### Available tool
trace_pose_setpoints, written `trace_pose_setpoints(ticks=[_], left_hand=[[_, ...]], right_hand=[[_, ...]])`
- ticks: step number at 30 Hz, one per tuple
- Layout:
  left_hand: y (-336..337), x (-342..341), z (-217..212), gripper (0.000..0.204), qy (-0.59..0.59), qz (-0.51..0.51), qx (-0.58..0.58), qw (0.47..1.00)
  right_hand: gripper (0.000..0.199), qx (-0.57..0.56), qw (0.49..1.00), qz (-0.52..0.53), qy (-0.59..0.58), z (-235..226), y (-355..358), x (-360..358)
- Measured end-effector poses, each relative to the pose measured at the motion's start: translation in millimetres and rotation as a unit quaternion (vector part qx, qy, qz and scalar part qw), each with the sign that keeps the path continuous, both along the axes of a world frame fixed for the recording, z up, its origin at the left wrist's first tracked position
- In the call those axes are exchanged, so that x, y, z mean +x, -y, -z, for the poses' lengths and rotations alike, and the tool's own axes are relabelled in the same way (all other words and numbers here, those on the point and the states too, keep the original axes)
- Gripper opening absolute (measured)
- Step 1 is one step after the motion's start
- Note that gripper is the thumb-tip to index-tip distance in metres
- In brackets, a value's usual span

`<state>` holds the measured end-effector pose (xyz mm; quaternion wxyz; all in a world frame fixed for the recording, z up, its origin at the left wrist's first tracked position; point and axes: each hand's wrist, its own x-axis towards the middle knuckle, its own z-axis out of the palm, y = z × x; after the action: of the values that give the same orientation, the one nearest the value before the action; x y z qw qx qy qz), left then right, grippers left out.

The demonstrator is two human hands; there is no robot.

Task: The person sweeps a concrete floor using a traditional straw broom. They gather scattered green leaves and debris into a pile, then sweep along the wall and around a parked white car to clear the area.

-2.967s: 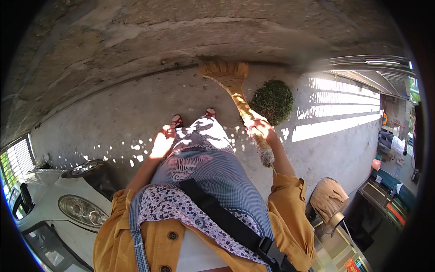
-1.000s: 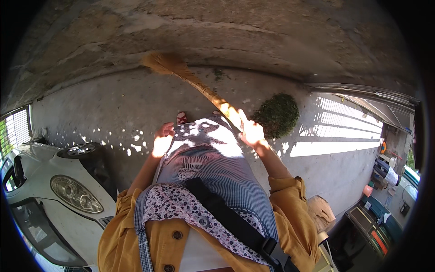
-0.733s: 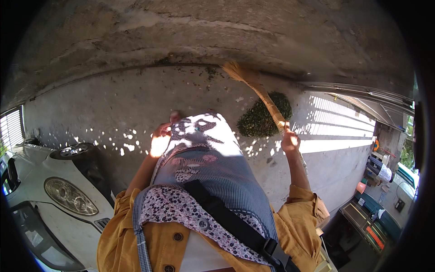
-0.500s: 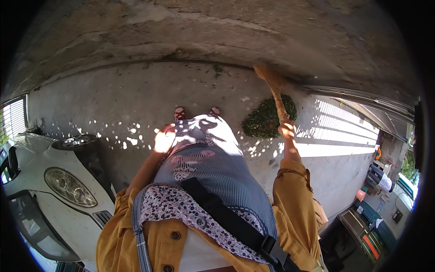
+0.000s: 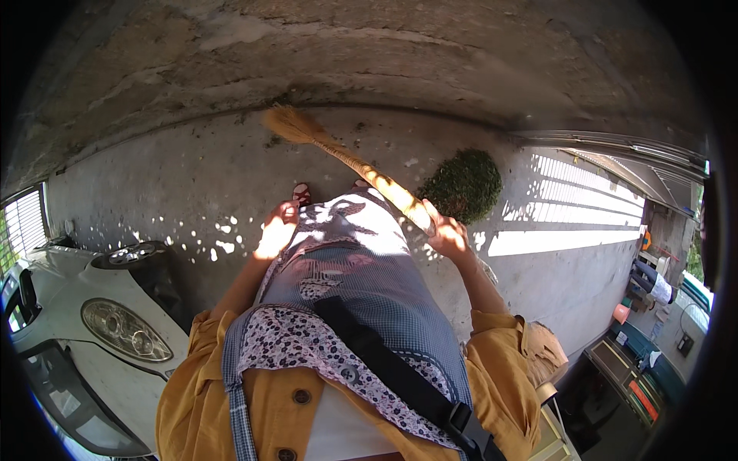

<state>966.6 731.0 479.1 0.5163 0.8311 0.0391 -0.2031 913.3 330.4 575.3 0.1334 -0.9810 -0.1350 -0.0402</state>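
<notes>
In the head view, a straw broom (image 5: 365,170) is gripped by the right hand (image 5: 448,234), with the fingers wrapped around its handle. The broom is held slantwise across the floor, its bristles turned to the far left, by the foot of the wall; whether they are touching the floor cannot be made out. Nothing is seen held in the left hand (image 5: 277,233), which is kept beside the apron (image 5: 346,280); whether its fingers are closed, or touching the cloth, cannot be told.

Much of the litter appears to have been gathered: one dense leaf pile (image 5: 467,184) is heaped on the right, just beyond the right hand. Some work seems to be left, as loose green scraps and specks are scattered near the bristles and along the far wall.

The floor (image 5: 192,161) is grey, bare-looking concrete, dappled with light on the left and striped with sun on the right. It is bounded on the far side by a rough wall (image 5: 369,58). The near left is taken up by a white car (image 5: 58,284); at the right, a pink bucket (image 5: 621,313) is seen.
</notes>
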Motion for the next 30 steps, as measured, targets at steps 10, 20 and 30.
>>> trace_pose_setpoints(ticks=[10,20,30], left_hand=[[-12.6,-10.0,7.2,0.033,-0.025,-0.065,-0.021,0.997],[-16.2,-35.0,-5.2,0.028,0.012,-0.047,-0.022,0.999],[-11.5,7.3,-2.3,0.036,-0.026,-0.057,-0.052,0.997]], right_hand=[[0.045,-0.269,0.908,0.270,-0.176,29.2,121.1,-3.9],[0.039,-0.039,0.997,0.054,0.027,127.8,2.7,28.9],[0.064,-0.009,0.969,0.161,-0.186,-0.9,52.1,-1.9]])
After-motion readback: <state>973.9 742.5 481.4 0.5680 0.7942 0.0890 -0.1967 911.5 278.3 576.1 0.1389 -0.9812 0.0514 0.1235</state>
